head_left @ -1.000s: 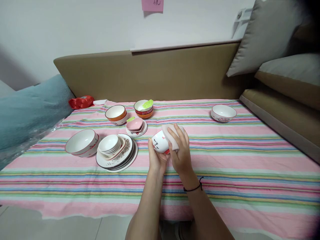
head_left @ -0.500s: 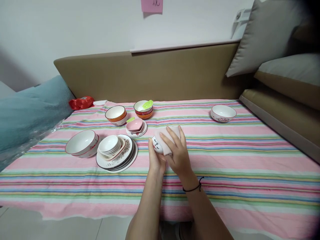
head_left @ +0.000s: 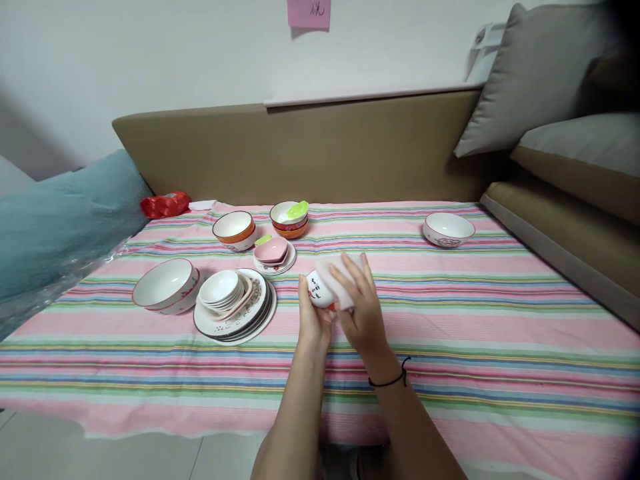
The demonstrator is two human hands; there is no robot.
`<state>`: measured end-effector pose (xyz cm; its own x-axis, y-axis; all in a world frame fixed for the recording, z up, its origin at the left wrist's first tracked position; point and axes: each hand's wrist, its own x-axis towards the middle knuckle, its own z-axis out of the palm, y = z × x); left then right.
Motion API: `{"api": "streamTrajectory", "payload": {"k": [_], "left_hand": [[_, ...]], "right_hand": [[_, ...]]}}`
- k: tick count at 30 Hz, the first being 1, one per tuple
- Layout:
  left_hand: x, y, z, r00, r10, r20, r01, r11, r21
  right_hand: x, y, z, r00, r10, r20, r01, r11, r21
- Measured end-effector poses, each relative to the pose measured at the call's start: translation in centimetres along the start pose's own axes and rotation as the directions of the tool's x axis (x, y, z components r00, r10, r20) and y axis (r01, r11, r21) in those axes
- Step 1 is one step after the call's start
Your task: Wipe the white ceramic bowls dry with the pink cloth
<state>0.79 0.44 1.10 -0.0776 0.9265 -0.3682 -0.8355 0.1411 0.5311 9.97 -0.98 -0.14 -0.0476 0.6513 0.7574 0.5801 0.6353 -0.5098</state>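
Holding a small white bowl [head_left: 317, 289] tilted on its side, a person's left hand [head_left: 314, 321] is near the middle of a striped cover [head_left: 475, 313]. The left grip pinches the bowl's left edge with the thumb; most of the other fingers are hidden beneath it. The right hand [head_left: 364, 312] has a grip bent around a pale cloth [head_left: 334, 283] and presses it against the bowl's right side. The cloth hides that side and is slightly blurred, so its folds are hard to make out. Dark characters show on the bowl's outside, too small to read, and a bit of red peeks out below. A black cord bracelet [head_left: 389, 382] circles the right wrist.

To the left sits a stack of plates [head_left: 256, 301], its lower ones mostly covered, bearing small white bowls [head_left: 219, 288]. A large bowl [head_left: 164, 285] is just beside it, farther left. Beyond are an orange-banded bowl [head_left: 233, 228] and a pink dish [head_left: 271, 250]. Another bowl [head_left: 449, 230] stands well apart, far right. The top edge cuts off a pink note [head_left: 308, 13]; a blue-green cushion [head_left: 75, 207] runs out at the left.
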Motion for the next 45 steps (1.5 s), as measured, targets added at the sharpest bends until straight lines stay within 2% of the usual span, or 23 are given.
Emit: {"api": "streamTrajectory", "payload": {"k": [2, 4, 12, 17, 23, 25, 26, 28, 30, 32, 34, 36, 38, 40, 42, 45], "left_hand": [[0.1, 0.0, -0.2, 1.0, 0.011, -0.005, -0.011, 1.0, -0.025], [0.3, 0.0, -0.3, 1.0, 0.007, -0.003, -0.007, 0.999, -0.034], [0.4, -0.1, -0.5, 1.0, -0.006, 0.024, 0.007, 1.0, -0.031], [0.4, -0.2, -0.5, 0.999, -0.026, 0.034, 0.027, 0.999, -0.025], [0.4, -0.2, -0.6, 1.0, 0.005, 0.001, -0.005, 1.0, 0.008], [0.2, -0.1, -0.5, 1.0, -0.001, -0.007, 0.002, 1.0, 0.018], [0.1, 0.0, -0.4, 1.0, -0.019, -0.002, 0.019, 1.0, 0.025], [-0.2, 0.2, -0.2, 0.998, -0.055, 0.015, 0.055, 0.998, 0.04], [-0.4, 0.4, -0.1, 0.997, -0.069, 0.031, 0.067, 0.996, 0.052], [-0.4, 0.6, 0.0, 0.997, -0.056, 0.044, 0.054, 0.997, 0.054], [-0.4, 0.8, -0.1, 0.998, -0.044, 0.051, 0.041, 0.998, 0.052], [-0.2, 0.8, -0.2, 0.998, -0.044, 0.037, 0.042, 0.998, 0.055], [-0.1, 0.7, -0.4, 0.998, -0.062, 0.018, 0.061, 0.996, 0.063], [0.0, 0.5, -0.5, 0.998, -0.066, 0.011, 0.066, 0.996, 0.062], [-0.1, 0.4, -0.4, 0.998, -0.063, 0.008, 0.063, 0.996, 0.057], [-0.3, 0.3, -0.2, 0.998, -0.066, 0.018, 0.064, 0.995, 0.082]], "right_hand": [[0.0, -0.2, 0.3, 0.997, -0.015, 0.07, 0.019, 0.998, -0.052], [0.0, -0.3, 0.7, 0.996, 0.006, 0.086, 0.001, 0.997, -0.079], [0.0, -0.6, 0.8, 0.997, 0.033, 0.064, -0.026, 0.994, -0.111], [0.1, -0.4, 0.8, 0.998, -0.001, 0.057, 0.007, 0.994, -0.107], [0.1, -0.1, 0.6, 0.998, 0.006, 0.059, -0.004, 0.999, -0.038], [0.1, 0.1, 0.7, 0.999, 0.023, 0.024, -0.023, 1.0, 0.003], [0.1, 0.2, 0.8, 0.999, 0.053, -0.01, -0.052, 0.998, 0.037], [0.1, 0.5, 1.0, 0.977, 0.189, -0.098, -0.172, 0.971, 0.166], [0.1, 0.9, 1.1, 0.913, 0.376, -0.157, -0.309, 0.889, 0.337], [0.1, 1.3, 0.8, 0.854, 0.487, -0.182, -0.374, 0.819, 0.435], [0.1, 1.3, 0.2, 0.856, 0.461, -0.232, -0.346, 0.846, 0.405], [0.2, 1.1, -0.3, 0.911, 0.32, -0.258, -0.244, 0.926, 0.287], [0.2, 0.5, -0.4, 0.975, 0.136, -0.177, -0.109, 0.982, 0.154], [0.1, 0.1, -0.1, 0.998, 0.023, -0.057, -0.019, 0.998, 0.062], [0.1, -0.1, 0.6, 0.999, 0.041, -0.023, -0.04, 0.999, 0.03], [0.1, 0.2, 1.1, 0.962, 0.246, -0.119, -0.23, 0.964, 0.13]]}}
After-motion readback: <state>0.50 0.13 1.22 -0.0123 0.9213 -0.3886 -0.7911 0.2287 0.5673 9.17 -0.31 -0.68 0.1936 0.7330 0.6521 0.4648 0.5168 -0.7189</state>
